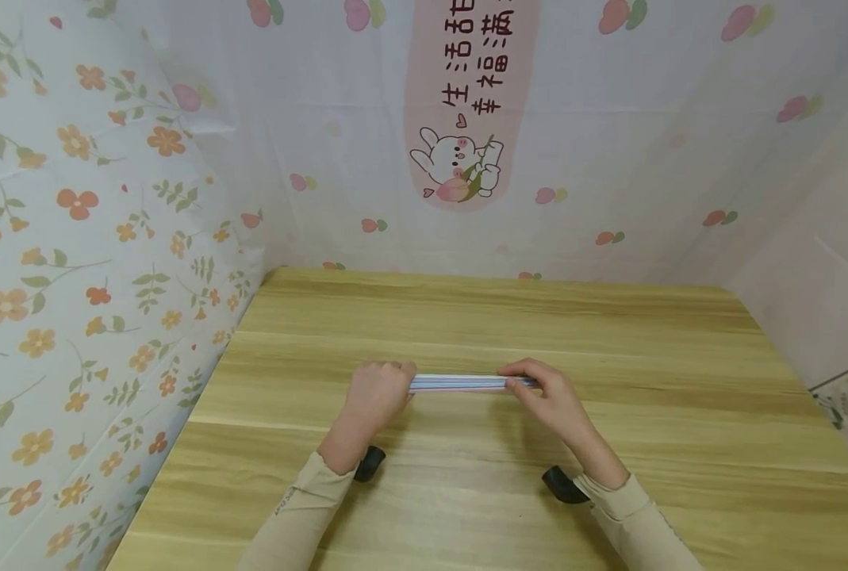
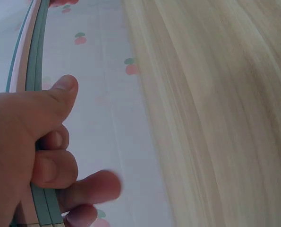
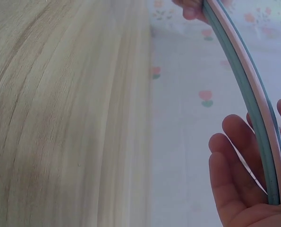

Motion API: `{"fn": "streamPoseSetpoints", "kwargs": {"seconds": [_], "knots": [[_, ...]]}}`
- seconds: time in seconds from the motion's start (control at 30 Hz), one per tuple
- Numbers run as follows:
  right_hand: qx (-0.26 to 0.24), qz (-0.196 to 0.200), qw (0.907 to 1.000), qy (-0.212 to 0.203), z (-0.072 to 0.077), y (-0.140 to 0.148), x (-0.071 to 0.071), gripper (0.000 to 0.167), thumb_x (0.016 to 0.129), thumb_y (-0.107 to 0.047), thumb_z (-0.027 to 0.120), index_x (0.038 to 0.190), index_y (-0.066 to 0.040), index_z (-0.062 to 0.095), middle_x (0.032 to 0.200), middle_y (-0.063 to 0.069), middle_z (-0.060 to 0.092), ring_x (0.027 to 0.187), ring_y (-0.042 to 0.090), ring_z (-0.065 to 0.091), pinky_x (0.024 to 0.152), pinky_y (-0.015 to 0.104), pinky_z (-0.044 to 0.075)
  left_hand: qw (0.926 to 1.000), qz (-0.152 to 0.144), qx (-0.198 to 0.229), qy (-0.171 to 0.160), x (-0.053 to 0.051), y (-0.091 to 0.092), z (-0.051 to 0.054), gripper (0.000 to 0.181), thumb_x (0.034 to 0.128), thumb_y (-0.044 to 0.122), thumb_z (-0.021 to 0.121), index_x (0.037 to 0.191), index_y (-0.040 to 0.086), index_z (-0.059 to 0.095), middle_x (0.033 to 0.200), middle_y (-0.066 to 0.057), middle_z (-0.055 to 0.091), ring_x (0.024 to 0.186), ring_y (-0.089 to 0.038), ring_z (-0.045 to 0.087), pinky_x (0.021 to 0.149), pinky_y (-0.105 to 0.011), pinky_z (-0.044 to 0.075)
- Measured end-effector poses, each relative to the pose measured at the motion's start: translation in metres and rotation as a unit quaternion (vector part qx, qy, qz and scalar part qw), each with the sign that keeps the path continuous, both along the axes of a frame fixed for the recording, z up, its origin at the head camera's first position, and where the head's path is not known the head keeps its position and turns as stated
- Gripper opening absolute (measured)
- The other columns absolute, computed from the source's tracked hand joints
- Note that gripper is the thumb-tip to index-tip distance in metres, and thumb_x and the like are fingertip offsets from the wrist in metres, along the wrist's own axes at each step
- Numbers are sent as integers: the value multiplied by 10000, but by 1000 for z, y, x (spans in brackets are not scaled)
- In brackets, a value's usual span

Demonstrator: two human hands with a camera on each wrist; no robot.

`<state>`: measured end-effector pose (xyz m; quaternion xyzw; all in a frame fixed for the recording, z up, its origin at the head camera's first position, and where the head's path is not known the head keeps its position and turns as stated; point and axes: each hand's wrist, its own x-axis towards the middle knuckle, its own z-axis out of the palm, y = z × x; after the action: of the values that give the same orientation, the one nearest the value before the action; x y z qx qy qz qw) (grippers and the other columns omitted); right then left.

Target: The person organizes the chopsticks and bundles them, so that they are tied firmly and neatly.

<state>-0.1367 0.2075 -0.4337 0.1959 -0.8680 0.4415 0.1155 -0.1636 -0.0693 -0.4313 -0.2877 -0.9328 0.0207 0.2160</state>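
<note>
A bundle of long, slim sticks [image 1: 459,384] in pale blue-green, pink and white lies level between both hands, above the table; their exact kind is unclear. My left hand [image 1: 379,395] grips the left end, its fingers curled round the sticks. In the left wrist view, light tan sections show at the sticks' lower ends. At the right end, my right hand [image 1: 554,403] holds the bundle between thumb and fingers. The right wrist view shows the sticks [image 3: 253,94] running down against the palm, with several fingers [image 3: 224,177] spread beside them.
A wood-grain table [image 1: 466,325] lies beneath the hands. Behind it hangs a white patterned cloth [image 1: 595,159] with a rabbit print, and a floral cloth [image 1: 109,262] stands along the left side. Black curved pieces [image 1: 563,485] sit by both wrists.
</note>
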Motion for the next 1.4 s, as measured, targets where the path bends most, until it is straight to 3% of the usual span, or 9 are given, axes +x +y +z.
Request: {"fn": "streamPoseSetpoints", "kwargs": {"seconds": [0.13,0.2,0.37,0.47,0.67,0.87,1.03,1.4], "knots": [[21,-11,10000,31,1,-1,0,164,875,-50,646,1023,-97,700,975,41,707,841,24,597,714,250,494,9997,-120,106,207,-2,-1,0,224,743,230,782,686,127,592,650,9,652,590,-127,570,549,-275,471],[-10,9,10000,37,10,-5,4,166,871,-24,643,1025,-59,693,982,76,707,843,50,609,711,232,495,9994,-158,156,270,-3,-1,0,199,740,219,780,703,118,612,683,1,662,649,-141,599,573,-281,488],[-208,109,9997,109,33,-15,11,219,860,56,622,1079,61,634,1024,172,683,920,289,652,784,155,478,9996,-139,231,44,0,1,3,227,766,226,778,699,110,595,617,-2,593,562,-130,582,450,-278,441],[-290,109,9993,197,33,-15,11,247,852,70,623,1099,75,621,1036,186,676,947,368,636,800,136,469,9995,-118,220,-182,2,1,5,246,780,243,775,704,113,581,592,2,578,509,-111,552,414,-270,416],[-249,73,9991,345,34,-16,12,238,838,81,633,1075,73,639,1064,212,669,922,227,655,766,150,487,9995,-178,134,-238,2,0,4,254,804,275,756,701,120,584,582,12,582,473,-72,491,401,-256,409],[-344,136,9982,476,35,-17,11,226,833,96,627,1057,69,648,1058,206,671,933,80,633,781,124,472,9992,-298,150,-208,0,-2,5,287,817,264,740,661,125,544,536,31,526,454,-47,347,374,-241,365],[-412,162,9979,480,37,-16,11,224,831,105,622,1051,73,649,1054,209,673,946,-60,576,779,114,467,9994,-280,105,-163,0,-3,8,261,811,229,727,665,132,535,528,38,510,446,-48,325,363,-243,344],[-399,17,9983,432,44,-17,12,214,848,94,605,1054,64,652,1050,209,672,917,48,619,762,92,457,9997,-190,117,-138,2,-2,13,270,796,196,699,632,142,490,493,60,402,449,-56,234,357,-218,261]]}}
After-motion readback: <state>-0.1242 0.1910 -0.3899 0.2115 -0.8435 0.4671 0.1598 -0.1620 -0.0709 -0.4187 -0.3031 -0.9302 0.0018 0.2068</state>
